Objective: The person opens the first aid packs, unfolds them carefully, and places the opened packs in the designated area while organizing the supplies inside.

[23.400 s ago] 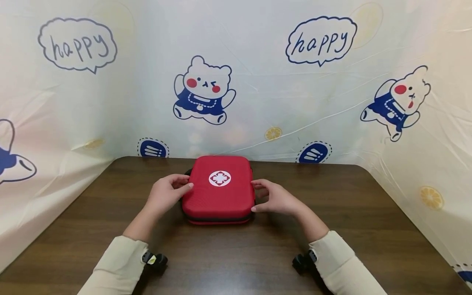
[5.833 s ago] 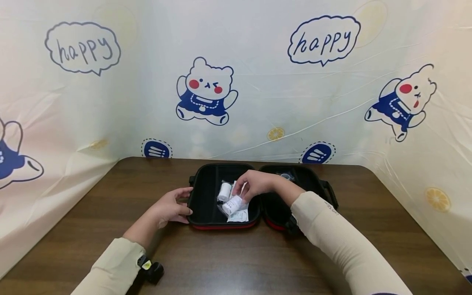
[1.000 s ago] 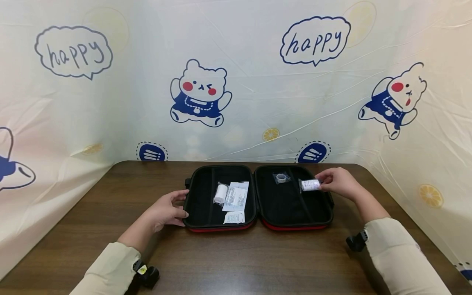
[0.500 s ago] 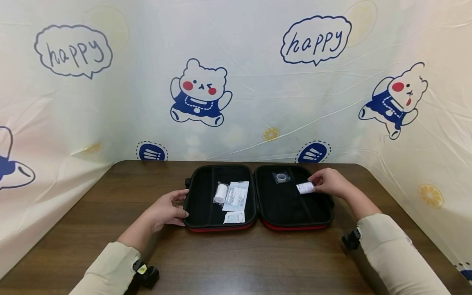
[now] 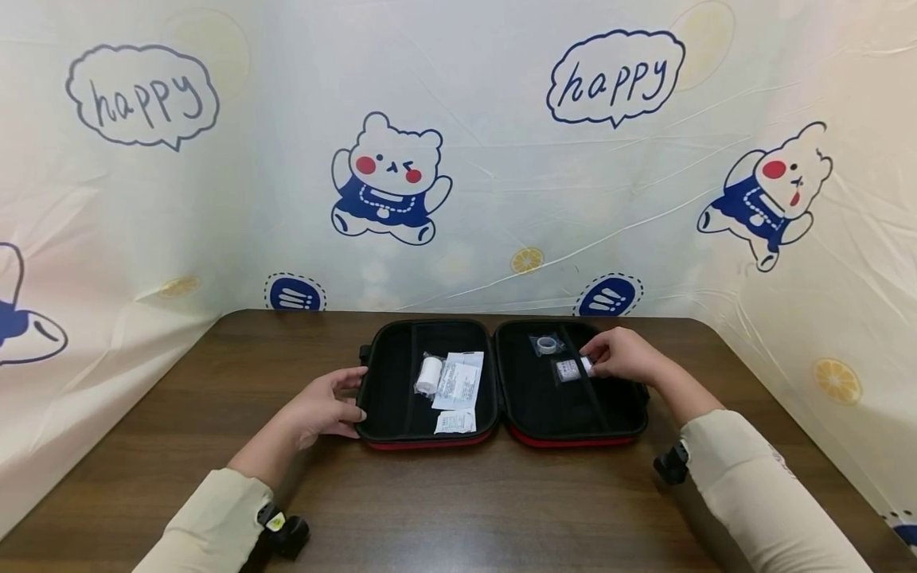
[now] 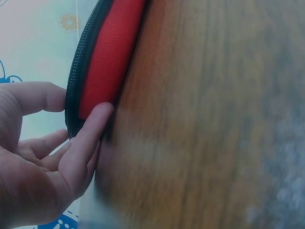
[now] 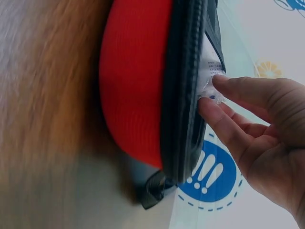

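Observation:
A red first aid case with black lining lies unfolded on the table. My right hand is at its right half and pinches the end of a plastic-wrapped bandage roll. The roll passes under the black elastic strap, which covers its middle. In the right wrist view, thumb and finger hold the clear wrapper just inside the zipped rim. My left hand rests against the left edge of the case. The left wrist view has its fingers touching the zipper rim and red side.
The left half holds another wrapped white roll, a printed white packet and a smaller packet. A small tape roll in a clear bag sits at the back of the right half. A printed curtain hangs behind the table.
My right hand has carried the bandage roll leftward from the right edge of the case and slid it under the strap. My left hand has stayed at the left edge.

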